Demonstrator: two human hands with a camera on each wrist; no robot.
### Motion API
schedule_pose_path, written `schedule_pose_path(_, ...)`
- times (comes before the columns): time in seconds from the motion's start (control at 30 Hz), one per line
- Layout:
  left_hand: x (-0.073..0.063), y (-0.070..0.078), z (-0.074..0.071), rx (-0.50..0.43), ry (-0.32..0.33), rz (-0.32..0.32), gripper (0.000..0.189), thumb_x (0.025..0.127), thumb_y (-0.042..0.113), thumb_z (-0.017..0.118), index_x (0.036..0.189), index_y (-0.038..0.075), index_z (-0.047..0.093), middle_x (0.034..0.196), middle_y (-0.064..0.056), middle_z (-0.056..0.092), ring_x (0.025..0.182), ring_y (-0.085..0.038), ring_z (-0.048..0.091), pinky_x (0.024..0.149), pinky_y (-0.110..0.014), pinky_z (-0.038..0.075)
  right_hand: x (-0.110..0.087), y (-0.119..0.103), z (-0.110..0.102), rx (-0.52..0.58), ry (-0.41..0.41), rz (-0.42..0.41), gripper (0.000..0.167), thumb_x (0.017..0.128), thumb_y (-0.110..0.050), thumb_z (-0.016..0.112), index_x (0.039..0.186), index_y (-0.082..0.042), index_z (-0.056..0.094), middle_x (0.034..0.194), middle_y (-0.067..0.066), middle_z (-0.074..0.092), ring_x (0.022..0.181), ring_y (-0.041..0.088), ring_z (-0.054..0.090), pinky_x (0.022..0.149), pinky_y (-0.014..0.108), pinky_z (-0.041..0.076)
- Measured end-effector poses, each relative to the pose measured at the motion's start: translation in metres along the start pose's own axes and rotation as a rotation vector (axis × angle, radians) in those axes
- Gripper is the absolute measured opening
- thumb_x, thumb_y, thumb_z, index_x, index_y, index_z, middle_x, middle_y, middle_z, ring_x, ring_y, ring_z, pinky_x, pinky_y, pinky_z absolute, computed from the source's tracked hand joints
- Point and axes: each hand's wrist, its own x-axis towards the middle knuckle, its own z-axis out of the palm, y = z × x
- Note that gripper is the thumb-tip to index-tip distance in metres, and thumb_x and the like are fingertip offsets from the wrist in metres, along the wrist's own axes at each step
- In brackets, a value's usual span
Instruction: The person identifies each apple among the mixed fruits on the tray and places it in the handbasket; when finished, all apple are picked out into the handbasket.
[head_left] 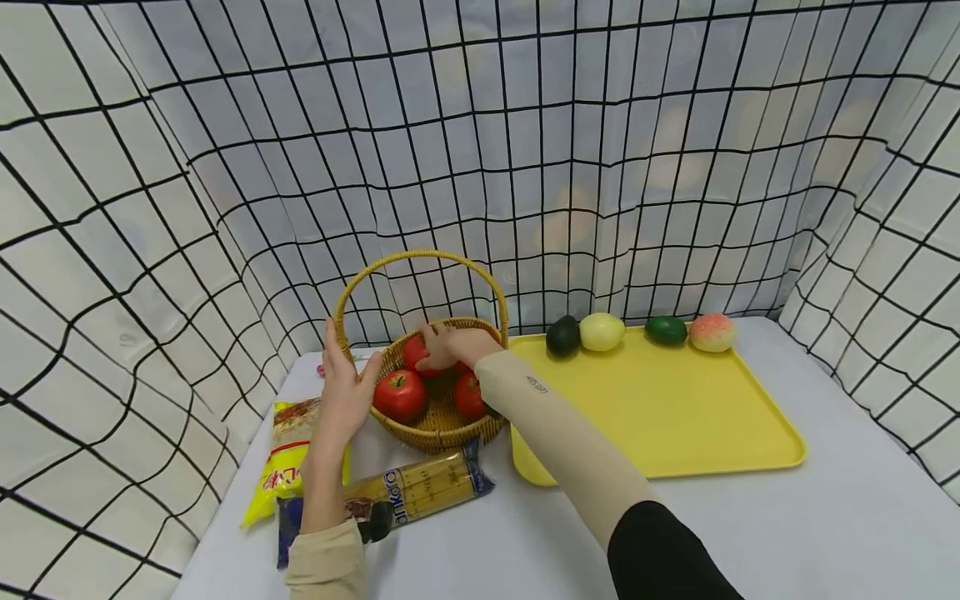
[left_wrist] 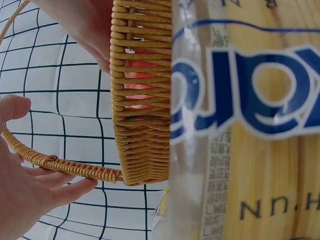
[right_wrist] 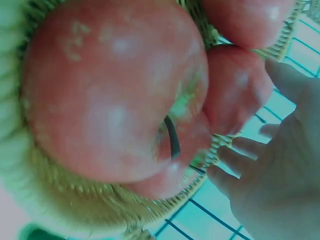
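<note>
A wicker basket (head_left: 435, 437) with a tall handle (head_left: 420, 254) holds several red apples (head_left: 401, 396). My left hand (head_left: 347, 396) is at the basket's left side, with the handle passing between its thumb and its straight fingers (left_wrist: 65, 192). Inside the basket, my right hand (head_left: 453, 346) reaches down over the apple at the back. In the right wrist view its thumb tip is right at one apple (right_wrist: 237, 87), and its fingers (right_wrist: 240, 150) stretch loosely beside the apples. A large apple (right_wrist: 115, 90) with a dark stem fills the front of that view.
A pack of spaghetti (head_left: 435, 487) lies in front of the basket, under the left forearm. Left of it is a yellow bag (head_left: 281, 467). A yellow tray (head_left: 660, 408) at the right bears an avocado (head_left: 563, 337), a lemon (head_left: 602, 332), a green fruit (head_left: 666, 331) and a peach (head_left: 712, 332). Netting surrounds the table.
</note>
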Motion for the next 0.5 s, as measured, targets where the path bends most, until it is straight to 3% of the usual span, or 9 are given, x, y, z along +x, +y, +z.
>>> schedule_pose_path(0.1,0.000,0.002,-0.002,0.000,-0.001,-0.002,0.089,0.106,0.055,0.040,0.155,0.041,-0.033,0.172,-0.011,-0.021,0.154,-0.057,0.015,0.118,-0.075,0.022,-0.007,0.004,0.001,-0.051,0.032,-0.068,0.080,0.107,-0.051,0.046,0.168,-0.018,0.005,0.176,0.005,0.009,0.163,0.023,0.011,0.132,0.043,0.018)
schedule_pose_path(0.23,0.001,0.002,-0.001,-0.007,0.000,0.008,0.089,0.107,0.053,0.041,0.156,0.039,-0.032,0.172,-0.011,-0.022,0.155,-0.055,0.012,0.119,-0.075,0.020,-0.034,0.021,0.010,-0.046,0.133,-0.217,0.072,0.109,-0.044,0.044,0.166,-0.010,0.016,0.174,0.011,0.017,0.162,0.027,0.016,0.132,0.043,0.018)
schedule_pose_path(0.37,0.000,0.003,0.000,-0.004,-0.009,0.008,0.090,0.107,0.051,0.041,0.156,0.037,-0.033,0.171,-0.011,-0.023,0.155,-0.056,0.012,0.120,-0.074,0.020,-0.074,0.056,0.023,0.099,0.265,-0.327,0.062,0.110,-0.038,0.046,0.162,-0.010,0.030,0.168,0.012,0.033,0.158,0.030,0.028,0.130,0.046,0.025)
schedule_pose_path(0.5,-0.001,0.001,0.000,0.002,-0.020,-0.002,0.090,0.107,0.053,0.040,0.155,0.037,-0.035,0.171,-0.011,-0.024,0.153,-0.058,0.014,0.119,-0.074,0.021,-0.118,0.096,0.037,0.273,0.352,-0.295,0.057,0.109,-0.036,0.049,0.159,-0.012,0.038,0.164,0.009,0.041,0.155,0.031,0.034,0.128,0.049,0.028)
